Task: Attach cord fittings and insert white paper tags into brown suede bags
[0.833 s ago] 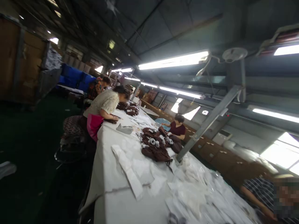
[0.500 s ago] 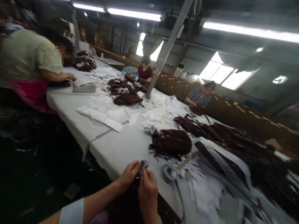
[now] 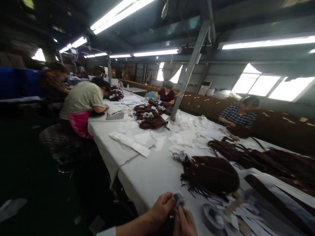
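Note:
At the near edge of the white-covered table, both my hands are closed on a small grey-white wrapped bundle. My left hand pinches it from the left with thumb and fingers. From below and the right, my right hand grips its lower part, its fingertips pressed together. Something dark shows between and beneath the hands; what it is I cannot tell. Just beyond lies a dark brown fringed bag with similar wrapped pieces at its left end. A grey roll of tape or strip rests right of my hands.
White paper strips lie at the right. Brown bags, white sheets and a grey tape dispenser are farther back. A slanted metal post rises beyond the table's middle. Several people, one in a checked shirt, are around it.
The view has swung left and up, so the table and my hands appear lower and farther right. Both hands keep their hold on the wrapped bundle.

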### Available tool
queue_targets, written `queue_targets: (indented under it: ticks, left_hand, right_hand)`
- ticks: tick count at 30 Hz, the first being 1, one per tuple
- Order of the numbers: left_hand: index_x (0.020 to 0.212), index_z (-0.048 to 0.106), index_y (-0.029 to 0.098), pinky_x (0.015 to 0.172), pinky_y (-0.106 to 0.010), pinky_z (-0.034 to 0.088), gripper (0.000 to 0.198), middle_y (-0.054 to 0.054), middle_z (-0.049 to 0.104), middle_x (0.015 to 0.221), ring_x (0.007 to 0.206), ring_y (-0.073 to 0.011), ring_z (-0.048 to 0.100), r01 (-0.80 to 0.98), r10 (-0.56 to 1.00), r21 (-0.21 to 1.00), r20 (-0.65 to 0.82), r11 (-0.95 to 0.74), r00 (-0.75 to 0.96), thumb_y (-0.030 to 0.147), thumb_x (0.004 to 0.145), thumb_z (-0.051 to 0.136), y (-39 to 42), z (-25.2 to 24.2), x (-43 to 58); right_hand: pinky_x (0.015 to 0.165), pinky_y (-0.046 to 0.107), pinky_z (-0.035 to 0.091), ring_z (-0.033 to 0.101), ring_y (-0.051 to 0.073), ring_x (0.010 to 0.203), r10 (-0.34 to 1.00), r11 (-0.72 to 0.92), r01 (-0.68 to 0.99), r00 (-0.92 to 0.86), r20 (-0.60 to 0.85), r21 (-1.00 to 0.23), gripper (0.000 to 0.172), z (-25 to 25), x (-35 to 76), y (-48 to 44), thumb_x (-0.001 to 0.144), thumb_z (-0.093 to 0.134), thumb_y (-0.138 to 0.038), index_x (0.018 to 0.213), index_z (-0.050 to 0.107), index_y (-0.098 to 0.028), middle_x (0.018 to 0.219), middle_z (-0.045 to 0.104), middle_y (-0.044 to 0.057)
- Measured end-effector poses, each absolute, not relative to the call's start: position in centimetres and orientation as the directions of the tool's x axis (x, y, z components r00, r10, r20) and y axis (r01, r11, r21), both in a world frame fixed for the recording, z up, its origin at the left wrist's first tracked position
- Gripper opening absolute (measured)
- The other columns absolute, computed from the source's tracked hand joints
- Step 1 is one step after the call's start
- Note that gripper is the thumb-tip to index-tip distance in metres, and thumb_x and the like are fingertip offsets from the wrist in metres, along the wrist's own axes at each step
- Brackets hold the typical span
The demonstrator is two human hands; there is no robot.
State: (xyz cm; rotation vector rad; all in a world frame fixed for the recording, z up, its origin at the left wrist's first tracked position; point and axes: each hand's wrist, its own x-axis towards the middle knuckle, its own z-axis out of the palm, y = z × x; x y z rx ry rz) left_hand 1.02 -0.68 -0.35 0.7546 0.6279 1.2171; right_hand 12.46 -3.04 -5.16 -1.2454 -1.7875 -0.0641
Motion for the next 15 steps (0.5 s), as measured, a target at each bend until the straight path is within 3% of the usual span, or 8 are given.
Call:
queue_targets:
  ticks: [5, 10, 15]
  left_hand:
    - [0.091, 0.060, 0.015, 0.071, -0.026, 0.039, 0.043, -0.002, 0.059, 0.080, 0.073, -0.0145, 0.051, -0.499, 0.943, 0.839, -0.050, 0.218, 0.328, 0.054, 0.072, 0.067, -1.9, 0.0, 0.2]
    - [0.085, 0.061, 0.016, 0.076, -0.028, 0.041, 0.038, -0.003, 0.060, 0.079, 0.079, -0.0177, 0.052, -0.309, 0.970, 0.940, -0.072, 0.143, 0.231, 0.053, 0.075, 0.065, -1.7, -1.8, -0.3]
    - [0.098, 0.061, 0.015, 0.081, -0.029, 0.043, 0.038, -0.005, 0.064, 0.090, 0.086, -0.0188, 0.057, -0.450, 0.967, 0.867, -0.122, 0.213, 0.224, 0.047, 0.078, 0.065, -1.9, -2.3, -0.3]
  right_hand:
    - [0.081, 0.034, 0.054, 0.060, 0.020, 0.092, 0.850, 0.408, 0.726, -0.082, 0.520, -0.553, 0.034, -1.2, 11.8, -6.0, 0.092, 0.035, -0.021, 0.120, 0.054, -0.019, 0.100, 0.059, 0.011]
    - [0.080, 0.036, 0.053, 0.058, 0.021, 0.089, 0.876, 0.364, 0.699, -0.031, 0.482, -0.615, 0.034, 0.1, 10.7, -7.0, 0.090, 0.037, -0.015, 0.118, 0.056, -0.018, 0.096, 0.059, 0.010]
    - [0.081, 0.035, 0.050, 0.056, 0.019, 0.088, 0.932, 0.225, 0.592, 0.101, 0.349, -0.773, 0.031, 1.0, 9.4, -6.7, 0.086, 0.039, -0.010, 0.108, 0.059, -0.018, 0.094, 0.057, 0.008]
